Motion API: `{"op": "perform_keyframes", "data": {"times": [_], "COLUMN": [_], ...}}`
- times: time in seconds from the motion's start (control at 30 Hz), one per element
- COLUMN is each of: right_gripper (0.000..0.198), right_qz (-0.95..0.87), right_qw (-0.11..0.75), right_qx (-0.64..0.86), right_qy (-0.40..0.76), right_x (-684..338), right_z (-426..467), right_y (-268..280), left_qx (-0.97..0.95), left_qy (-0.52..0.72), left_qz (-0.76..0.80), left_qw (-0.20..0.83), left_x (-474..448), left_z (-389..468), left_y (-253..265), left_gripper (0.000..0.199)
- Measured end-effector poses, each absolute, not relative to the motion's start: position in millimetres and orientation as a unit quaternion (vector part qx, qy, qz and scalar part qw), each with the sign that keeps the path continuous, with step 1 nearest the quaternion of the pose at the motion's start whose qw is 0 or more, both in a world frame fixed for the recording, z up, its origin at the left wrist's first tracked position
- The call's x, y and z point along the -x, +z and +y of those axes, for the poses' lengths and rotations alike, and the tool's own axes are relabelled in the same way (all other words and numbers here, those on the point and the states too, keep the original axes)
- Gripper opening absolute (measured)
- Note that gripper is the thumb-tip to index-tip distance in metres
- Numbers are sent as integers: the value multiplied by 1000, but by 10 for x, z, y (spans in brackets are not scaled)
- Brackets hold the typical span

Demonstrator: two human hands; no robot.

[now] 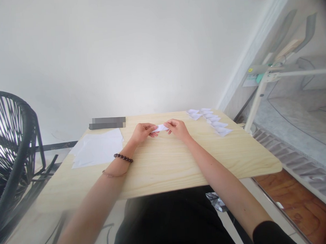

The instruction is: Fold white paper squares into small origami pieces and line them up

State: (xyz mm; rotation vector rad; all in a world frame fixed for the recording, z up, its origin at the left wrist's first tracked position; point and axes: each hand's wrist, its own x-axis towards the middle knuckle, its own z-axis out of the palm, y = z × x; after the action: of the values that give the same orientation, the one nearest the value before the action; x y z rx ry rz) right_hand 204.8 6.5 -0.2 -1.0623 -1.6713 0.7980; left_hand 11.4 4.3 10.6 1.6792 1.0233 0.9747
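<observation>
A small folded piece of white paper (160, 128) is held between my two hands above the middle of the table. My left hand (144, 132) pinches its left end with thumb and fingers. On the right end, my right hand (176, 128) has a similar pinch. Parts of the paper are hidden behind the fingertips. Several folded white paper pieces (213, 118) lie in overlapping rows at the table's back right. Left of my left hand rests a stack of flat white paper sheets (98, 148).
The pale wooden table (165, 168) stands against a white wall (138, 54). A dark, blurred-out object (107, 123) lies at its back left. A black woven chair (15, 143) is at the left; a white metal frame (259, 96) stands at the right.
</observation>
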Motion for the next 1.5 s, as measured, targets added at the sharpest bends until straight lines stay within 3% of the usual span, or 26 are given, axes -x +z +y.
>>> {"op": "perform_keyframes", "data": {"times": [0.2, 0.37, 0.5, 0.67, 1.3, 1.5], "right_gripper": [33, 32, 32, 30, 24, 21], "right_qz": [-645, -628, -609, -614, -795, -796], "right_qw": [470, 465, 466, 463, 449, 421], "right_qx": [438, 437, 441, 440, 375, 399], "right_qy": [413, 446, 467, 463, 163, 173], "right_x": [-2061, -2075, -2098, -2098, -1983, -1993], "right_z": [62, 92, 88, 73, 0, 33], "right_y": [-37, -32, -33, -34, 29, 2], "left_qx": [-657, -649, -713, -781, -806, -800], "left_qy": [365, 367, 365, 384, 389, 361], "left_qz": [379, 383, 374, 369, 395, 414], "left_qw": [540, 545, 467, 326, 208, 242], "left_x": [-78, -74, -105, -136, -155, -131], "left_z": [50, 65, 36, 13, -28, 38], "left_y": [68, 59, 63, 82, 162, 103], "left_gripper": [44, 44, 50, 36, 32, 33]}}
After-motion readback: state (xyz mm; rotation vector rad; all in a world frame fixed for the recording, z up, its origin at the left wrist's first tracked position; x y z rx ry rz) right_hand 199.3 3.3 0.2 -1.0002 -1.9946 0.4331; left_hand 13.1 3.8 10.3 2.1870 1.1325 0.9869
